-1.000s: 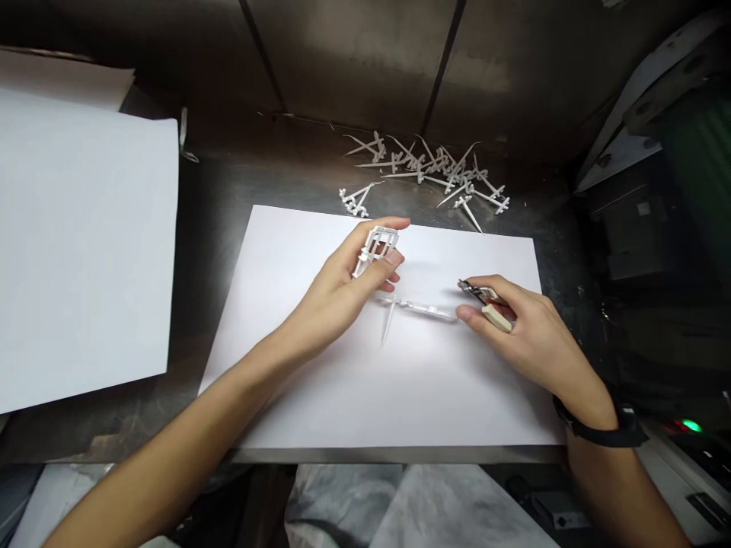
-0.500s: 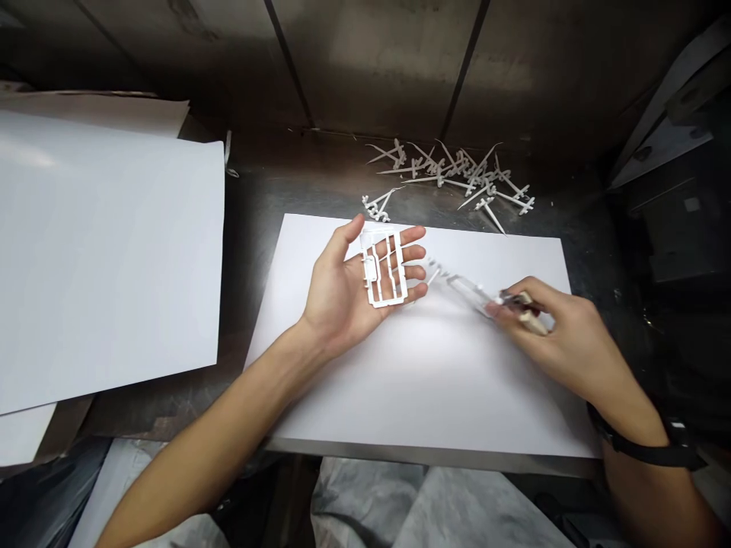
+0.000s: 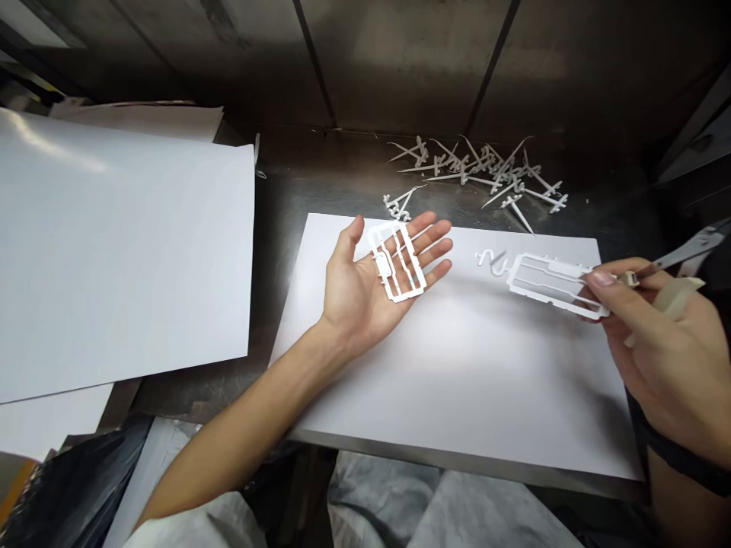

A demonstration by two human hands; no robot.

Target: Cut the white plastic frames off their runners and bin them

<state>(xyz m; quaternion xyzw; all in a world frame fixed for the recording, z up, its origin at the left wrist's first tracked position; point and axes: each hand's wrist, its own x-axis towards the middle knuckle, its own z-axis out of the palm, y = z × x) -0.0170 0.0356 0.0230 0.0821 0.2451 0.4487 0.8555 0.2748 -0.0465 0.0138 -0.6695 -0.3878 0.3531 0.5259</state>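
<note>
My left hand (image 3: 365, 289) is palm up with its fingers stretched out, holding a white plastic frame (image 3: 384, 265) that lies across the palm and finger bases. To the right, above the white sheet (image 3: 457, 388), my right hand (image 3: 662, 335) is closed. Its thumb and fingers pinch the end of a second white plastic frame (image 3: 548, 268), which has a curled strip of plastic (image 3: 492, 262) on its far end. Tucked in the same hand is a tool with metal blades (image 3: 688, 250) and pale handles; its exact kind is hard to make out.
Behind the sheet, on the dark metal table (image 3: 320, 179), lies a pile of white plastic sprue scraps (image 3: 485, 167). A small separate scrap (image 3: 400, 204) is near my left fingertips. Large white sheets (image 3: 126, 259) are stacked on the left, and a metal wall (image 3: 400, 68) stands behind.
My right hand has moved right and turned, so the second frame now shows clearly and the tool points away to the upper right. The left hand still carries its frame, with fingers more spread.
</note>
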